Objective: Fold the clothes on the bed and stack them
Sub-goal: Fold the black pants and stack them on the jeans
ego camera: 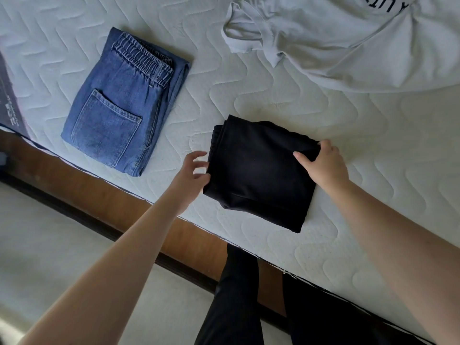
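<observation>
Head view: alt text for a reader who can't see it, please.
Two bare hands hold a folded black garment by its sides, left hand and right hand, on a white quilted mattress. Folded blue jeans lie to its left; an unfolded grey T-shirt lies beyond.

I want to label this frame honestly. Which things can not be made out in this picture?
- White shirt, head view: the top edge cuts off its print, so the lettering is unreadable.
- Black garment: too dark to tell its type.
- Left hand: whether its fingers grip or only touch the black garment is unclear.
- Dark cloth: cut by the left edge, markings too small.
</observation>
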`<action>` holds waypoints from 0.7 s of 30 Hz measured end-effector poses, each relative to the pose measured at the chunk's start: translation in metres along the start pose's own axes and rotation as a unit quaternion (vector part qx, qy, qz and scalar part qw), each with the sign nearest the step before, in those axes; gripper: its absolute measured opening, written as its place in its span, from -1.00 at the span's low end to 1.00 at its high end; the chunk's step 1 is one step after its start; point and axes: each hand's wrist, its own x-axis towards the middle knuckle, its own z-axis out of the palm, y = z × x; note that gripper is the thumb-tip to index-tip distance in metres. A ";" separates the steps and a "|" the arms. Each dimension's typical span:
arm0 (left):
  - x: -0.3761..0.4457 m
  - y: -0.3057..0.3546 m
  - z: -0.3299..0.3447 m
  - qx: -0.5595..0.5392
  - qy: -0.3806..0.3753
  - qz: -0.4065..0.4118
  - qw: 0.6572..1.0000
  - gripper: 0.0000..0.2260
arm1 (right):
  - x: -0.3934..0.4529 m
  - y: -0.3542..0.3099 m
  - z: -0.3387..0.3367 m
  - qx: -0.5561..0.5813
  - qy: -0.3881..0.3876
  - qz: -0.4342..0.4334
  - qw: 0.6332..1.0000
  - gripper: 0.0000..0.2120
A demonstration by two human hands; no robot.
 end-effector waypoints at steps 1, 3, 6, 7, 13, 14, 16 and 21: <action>-0.005 -0.005 -0.001 -0.056 0.003 -0.026 0.998 -0.62 | 0.000 0.000 0.000 0.003 0.001 -0.001 1.000 -0.33; -0.012 -0.012 0.002 -0.055 -0.009 -0.070 0.996 -0.80 | -0.002 0.001 0.001 0.014 0.003 -0.003 1.000 -0.35; -0.017 -0.018 0.009 0.057 -0.009 -0.089 0.994 -0.77 | -0.005 0.006 0.003 0.076 0.014 -0.012 0.997 -0.34; -0.016 -0.019 0.011 0.078 0.017 -0.082 0.993 -0.75 | -0.007 0.008 0.003 0.110 0.017 -0.012 0.994 -0.31; 0.002 -0.016 0.015 0.174 0.201 -0.011 0.964 -0.77 | -0.012 0.021 0.003 0.254 0.009 0.052 0.966 -0.45; 0.008 -0.012 0.015 0.177 0.210 0.017 0.961 -0.78 | -0.011 0.023 0.002 0.264 0.000 0.062 0.962 -0.50; 0.022 0.001 0.018 0.173 0.191 0.075 0.963 -0.63 | -0.006 0.026 -0.002 0.294 -0.030 0.082 0.952 -0.53; 0.071 0.048 0.024 0.097 0.057 -0.004 0.994 -0.19 | 0.000 0.028 -0.017 0.343 -0.106 0.077 0.930 -0.74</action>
